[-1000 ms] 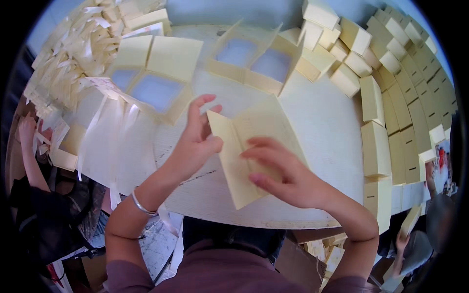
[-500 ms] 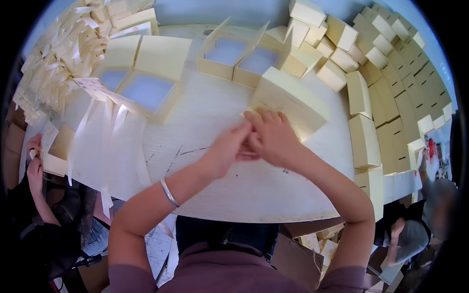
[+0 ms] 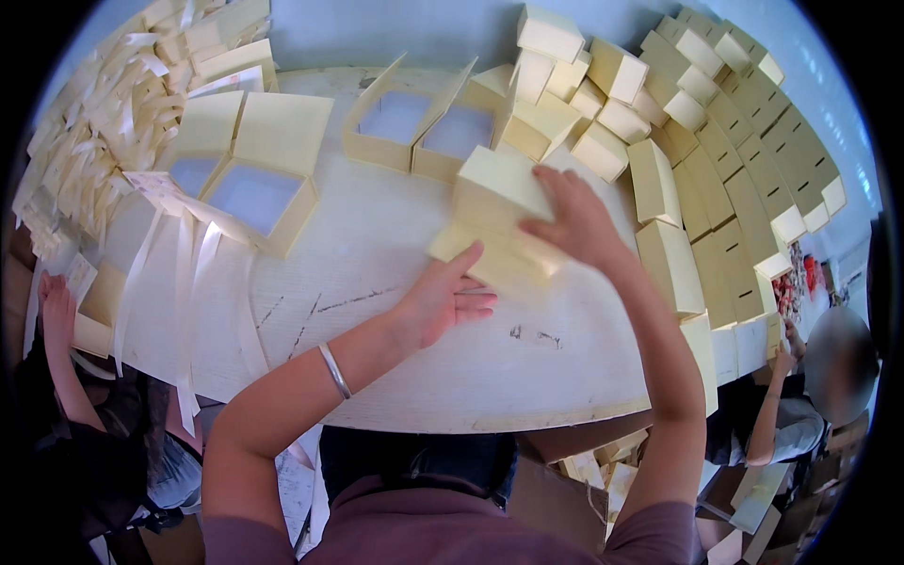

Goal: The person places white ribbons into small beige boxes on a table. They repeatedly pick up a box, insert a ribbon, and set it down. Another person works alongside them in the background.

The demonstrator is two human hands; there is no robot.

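A cream cardboard box (image 3: 499, 193) stands tilted and partly blurred in the middle of the table, with a flat lighter panel towards me. My right hand (image 3: 579, 221) is at its right side, thumb and fingers spread; whether the fingertips touch the box I cannot tell. Just in front of the panel's near left corner is my left hand (image 3: 443, 299), its palm turned sideways, thumb up and fingers stretched out. It holds nothing, and a silver bangle (image 3: 334, 370) circles that wrist.
Opened cream boxes (image 3: 250, 198) with pale inserts stand at left, white ribbons (image 3: 184, 301) trailing over the table edge. Two more open boxes (image 3: 386, 151) are farther back. Closed boxes (image 3: 664, 268) are stacked along the right. Other people's hands (image 3: 58, 311) work at both sides.
My hands were together in front of the box and have parted, the right moving right and away from me. The box has turned and shifted. The view has shifted slightly.
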